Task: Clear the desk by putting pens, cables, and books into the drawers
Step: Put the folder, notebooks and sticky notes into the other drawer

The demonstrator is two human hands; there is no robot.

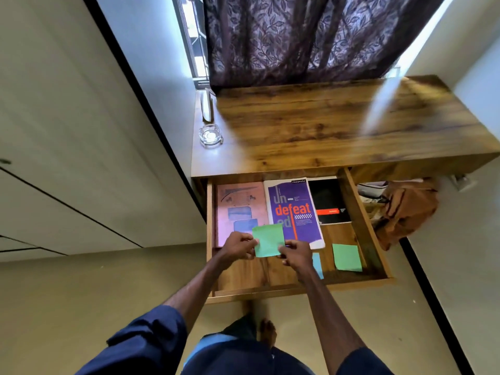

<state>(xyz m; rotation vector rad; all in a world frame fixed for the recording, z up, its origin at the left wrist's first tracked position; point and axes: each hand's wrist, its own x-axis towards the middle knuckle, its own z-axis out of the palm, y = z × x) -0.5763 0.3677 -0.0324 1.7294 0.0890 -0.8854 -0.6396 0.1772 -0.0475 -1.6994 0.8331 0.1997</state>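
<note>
1. Three books lie side by side at the back of the open wooden drawer (pixel 297 289): a pink-covered book (pixel 240 209) on the left, a purple paperback (pixel 292 209) in the middle and a black book (pixel 328 198) on the right.
2. There are two green square paper notes. The loose green note (pixel 347 257) lies flat near the drawer's right wall, and the held green note (pixel 269 240) is above the drawer.
3. One blue paper note (pixel 317 263) shows, though the right wrist covers most of it, so it may be a small stack.
4. The left hand (pixel 239 246) and the right hand (pixel 296 253), fingers curled, each pinch a side of the held green note.

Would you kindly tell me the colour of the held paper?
The paper is green, seen in the head view.
</note>
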